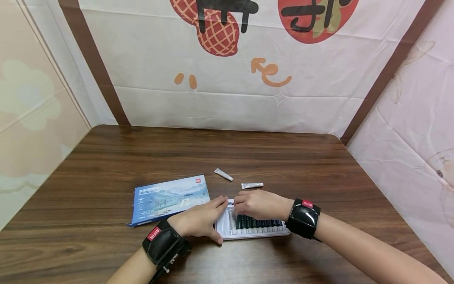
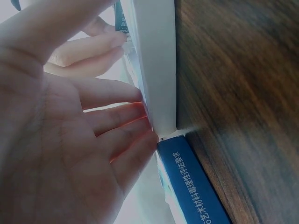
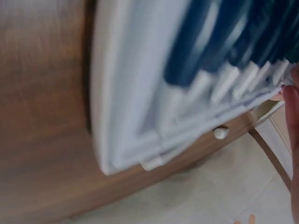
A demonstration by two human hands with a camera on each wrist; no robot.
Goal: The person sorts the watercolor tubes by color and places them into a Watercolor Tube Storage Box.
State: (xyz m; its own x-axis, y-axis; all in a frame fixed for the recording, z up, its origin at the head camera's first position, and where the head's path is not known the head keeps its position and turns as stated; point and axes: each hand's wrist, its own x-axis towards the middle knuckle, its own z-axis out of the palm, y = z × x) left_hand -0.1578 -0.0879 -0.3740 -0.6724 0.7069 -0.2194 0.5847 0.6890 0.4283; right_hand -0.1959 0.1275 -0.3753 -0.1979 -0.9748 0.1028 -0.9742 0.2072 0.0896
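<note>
Closest to my head camera, black wristbands (image 1: 304,219) are circling both wrists. Beyond them I am inspecting a white tray (image 1: 256,236) of dark tubes (image 1: 255,222), which is lying beneath the fingers of the right hand (image 1: 260,203). Those fingers are curling down among the slots; whether they are pinching a tube, I am unable to tell (knuckles are blocking the view). Fingers of the left hand (image 1: 200,221) are extending nearly straight, touching the tray's left end. For sound work, I am judging, the left is needing to brace lightly while the right is handling one tube at a time, aligned with its slot. Two loose tubes (image 1: 252,185) are lying beyond the fingers; a blue box (image 1: 170,199) is lying beside the left ones. Underneath, a wood-grained table (image 1: 177,150) is supporting everything; beyond the fingertips, creased printed cloth (image 1: 227,102) is hanging.
</note>
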